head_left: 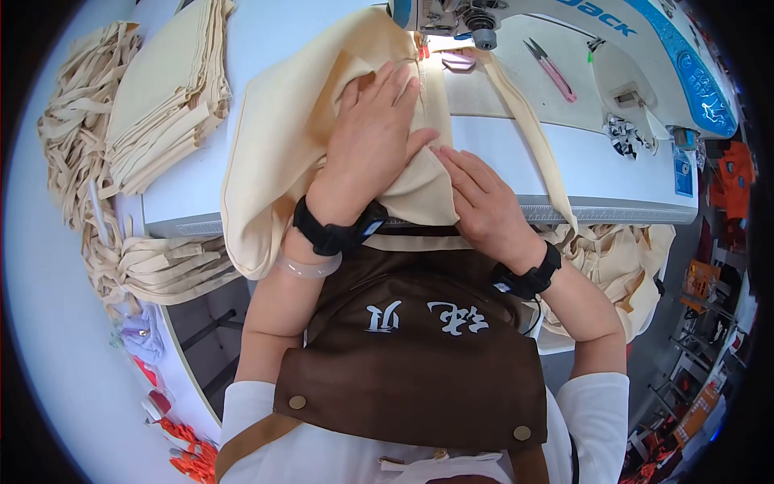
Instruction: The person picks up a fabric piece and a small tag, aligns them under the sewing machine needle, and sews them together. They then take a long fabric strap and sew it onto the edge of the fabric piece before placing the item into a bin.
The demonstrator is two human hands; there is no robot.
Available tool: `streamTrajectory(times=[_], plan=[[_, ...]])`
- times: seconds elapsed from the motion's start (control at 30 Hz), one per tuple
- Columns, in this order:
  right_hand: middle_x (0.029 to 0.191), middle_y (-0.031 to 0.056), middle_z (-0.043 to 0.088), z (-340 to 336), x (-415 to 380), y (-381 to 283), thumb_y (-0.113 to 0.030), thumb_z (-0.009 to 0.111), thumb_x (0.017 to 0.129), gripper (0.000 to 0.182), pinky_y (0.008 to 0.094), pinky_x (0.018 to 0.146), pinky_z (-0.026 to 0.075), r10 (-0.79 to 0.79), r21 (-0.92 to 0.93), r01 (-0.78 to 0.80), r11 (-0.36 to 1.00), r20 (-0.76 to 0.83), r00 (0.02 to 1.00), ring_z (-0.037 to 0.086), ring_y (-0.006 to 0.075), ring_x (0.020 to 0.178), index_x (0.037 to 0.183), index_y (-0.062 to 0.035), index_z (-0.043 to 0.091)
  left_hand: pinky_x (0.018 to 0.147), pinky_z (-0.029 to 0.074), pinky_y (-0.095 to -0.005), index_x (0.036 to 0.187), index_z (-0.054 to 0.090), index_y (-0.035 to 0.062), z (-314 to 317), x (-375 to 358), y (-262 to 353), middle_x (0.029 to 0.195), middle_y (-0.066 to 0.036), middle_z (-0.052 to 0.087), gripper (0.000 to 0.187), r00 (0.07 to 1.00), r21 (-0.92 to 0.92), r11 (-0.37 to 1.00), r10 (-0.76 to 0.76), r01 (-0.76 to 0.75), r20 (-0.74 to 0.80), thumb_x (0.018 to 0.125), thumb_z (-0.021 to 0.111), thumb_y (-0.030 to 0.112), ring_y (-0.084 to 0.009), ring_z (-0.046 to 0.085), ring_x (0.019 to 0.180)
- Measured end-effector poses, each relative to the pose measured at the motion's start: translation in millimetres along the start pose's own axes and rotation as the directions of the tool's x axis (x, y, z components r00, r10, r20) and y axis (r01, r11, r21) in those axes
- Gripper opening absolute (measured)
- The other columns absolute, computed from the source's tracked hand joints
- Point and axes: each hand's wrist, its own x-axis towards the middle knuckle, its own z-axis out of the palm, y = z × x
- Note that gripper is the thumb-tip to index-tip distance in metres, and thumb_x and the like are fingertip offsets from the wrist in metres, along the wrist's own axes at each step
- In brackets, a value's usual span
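I see soft cream cloth (278, 137) running from white worktop (597, 161) front edge toward blue-white sewing machine (684, 73); left hand (372, 133) nearer, pressing flat; right hand (488, 211) grip unclear.

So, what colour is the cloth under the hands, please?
The cloth is plain cream, best seen in the head view.

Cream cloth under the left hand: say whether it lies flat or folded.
Folded, not flat: the cream cloth bulges in a rounded fold beside the left hand and creases near its fingers.
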Motion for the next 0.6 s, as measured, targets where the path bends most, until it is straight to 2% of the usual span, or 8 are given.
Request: streamTrajectory(times=[0.03,0.13,0.23,0.33,0.43,0.6], plan=[[0.139,0.0250,0.054,0.8,-1.9,0.6,-0.001,0.064,0.069,0.031,0.0461,0.106,0.048,-0.006,0.006,0.006,1.000,-0.006,1.000,0.054,0.0370,0.127,0.096,0.0128,0.064,0.109,0.032,-0.0530,0.137,0.052,-0.0028,-0.1,-1.9,0.3,0.144,-0.021,0.048,0.066,1.000,0.045,0.999,0.008,-0.007,-0.022,0.085,0.074,0.033,-0.0364,0.046,0.133],[0.137,0.0253,0.054,0.8,-1.4,-0.8,-0.001,0.065,0.066,0.034,0.0465,0.107,0.048,-0.009,0.047,0.009,0.999,0.002,1.000,0.054,0.0378,0.126,0.097,0.0137,0.063,0.116,0.022,-0.0515,0.144,0.044,0.0005,-5.8,0.4,1.8,0.149,-0.022,0.042,0.077,0.992,-0.100,0.987,-0.118,0.123,0.053,0.084,0.076,0.037,-0.0387,0.038,0.139],[0.137,0.0260,0.054,-0.4,-0.6,-1.8,-0.002,0.065,0.064,0.037,0.0466,0.106,0.049,-0.005,0.075,0.003,0.997,0.019,1.000,0.054,0.0380,0.126,0.098,0.0143,0.064,0.117,0.021,-0.0511,0.152,0.030,0.0004,-8.1,5.1,-1.1,0.153,-0.024,0.036,0.094,0.986,-0.212,0.964,-0.141,0.157,0.091,0.081,0.079,0.039,-0.0404,0.034,0.141],[0.136,0.0264,0.054,-2.5,0.0,-2.3,-0.003,0.065,0.064,0.040,0.0462,0.106,0.049,-0.004,0.079,0.001,0.997,0.029,1.000,0.055,0.0378,0.126,0.099,0.0148,0.064,0.118,0.018,-0.0509,0.155,0.021,-0.0015,-1.7,3.5,-3.4,0.154,-0.026,0.034,0.104,0.988,-0.200,0.968,-0.138,0.148,0.066,0.080,0.080,0.040,-0.0413,0.033,0.142],[0.136,0.0265,0.054,-1.3,0.0,-1.4,-0.003,0.065,0.063,0.041,0.0457,0.105,0.049,-0.005,0.069,0.002,0.998,0.034,0.999,0.055,0.0374,0.125,0.100,0.0149,0.064,0.113,0.022,-0.0592,0.152,0.020,-0.0073,-3.0,6.0,-5.2,0.152,-0.025,0.033,0.108,0.993,-0.218,0.970,-0.101,0.111,0.055,0.076,0.082,0.038,-0.0388,0.038,0.140],[0.135,0.0263,0.055,-4.3,3.6,-1.8,-0.004,0.066,0.063,0.041,0.0445,0.103,0.050,0.002,0.054,-0.006,0.999,0.058,0.998,0.056,0.0368,0.124,0.100,0.0151,0.063,0.114,0.021,-0.0600,0.151,0.020,-0.0095,-1.4,7.8,-7.7,0.152,-0.027,0.034,0.109,0.992,-0.204,0.971,-0.114,0.124,0.061,0.076,0.083,0.039,-0.0384,0.037,0.141]])
